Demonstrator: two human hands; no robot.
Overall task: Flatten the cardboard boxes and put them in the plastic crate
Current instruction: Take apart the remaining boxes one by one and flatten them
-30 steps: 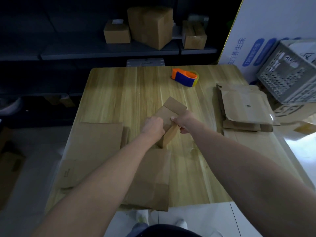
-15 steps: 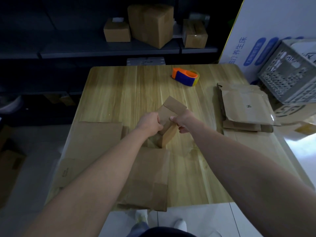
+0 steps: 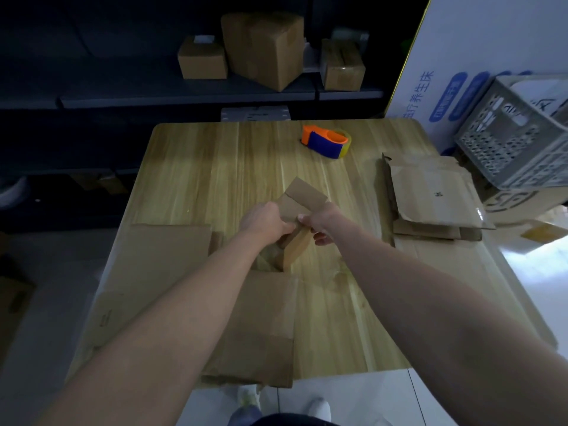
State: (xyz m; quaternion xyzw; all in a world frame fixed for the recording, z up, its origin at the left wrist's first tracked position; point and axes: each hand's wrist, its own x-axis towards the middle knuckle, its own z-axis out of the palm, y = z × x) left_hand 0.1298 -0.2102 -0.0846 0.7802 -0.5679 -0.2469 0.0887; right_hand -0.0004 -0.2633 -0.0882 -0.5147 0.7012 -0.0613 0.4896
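Left hand (image 3: 266, 221) and right hand (image 3: 322, 224) are gripping a half-folded small box (image 3: 302, 204) on the counter (image 3: 215, 167), nearer me than the tape dispenser (image 3: 325, 144). Flattened boxes (image 3: 430, 192) are lying to the dispenser's right. Farther right, the plastic crate (image 3: 507, 142) is apparently still waiting for them.

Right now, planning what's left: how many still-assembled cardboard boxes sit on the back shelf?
3: small left box, big middle box, small right box; the dark shelf may hide more.
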